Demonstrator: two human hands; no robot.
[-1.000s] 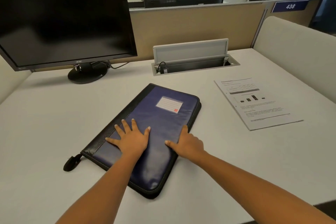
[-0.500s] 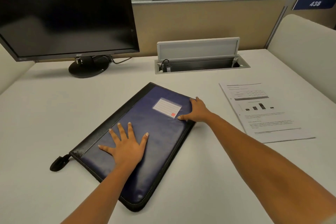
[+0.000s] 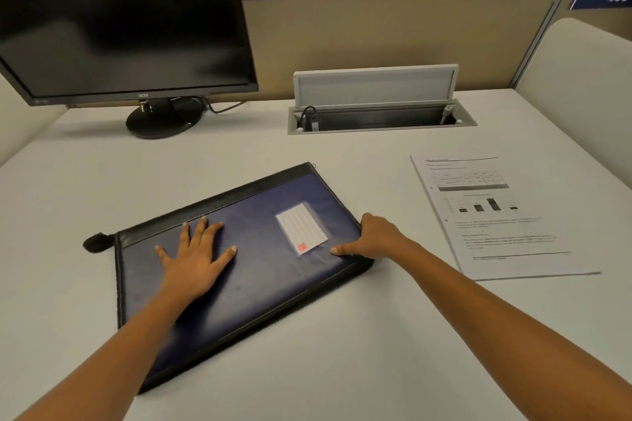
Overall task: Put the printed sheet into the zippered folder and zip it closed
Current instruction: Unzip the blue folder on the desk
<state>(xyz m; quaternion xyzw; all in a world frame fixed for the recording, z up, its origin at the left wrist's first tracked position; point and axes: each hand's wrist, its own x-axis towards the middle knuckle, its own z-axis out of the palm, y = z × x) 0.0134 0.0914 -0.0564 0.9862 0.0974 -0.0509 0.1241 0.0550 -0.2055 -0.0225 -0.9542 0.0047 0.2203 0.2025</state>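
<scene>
Opening step: our left grip [image 3: 195, 260] lies flat, fingers apart, on the folder [image 3: 266, 287]; right grip [image 3: 374, 237] clamps its edge. Next we unzip; sheet [image 3: 499, 225] waits just right.

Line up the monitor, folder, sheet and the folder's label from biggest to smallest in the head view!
1. Monitor and folder: they look about alike. The monitor sits farther back and runs off the picture's edge, so I won't rank these two.
2. Sheet.
3. Label, clearly the smallest.
</scene>
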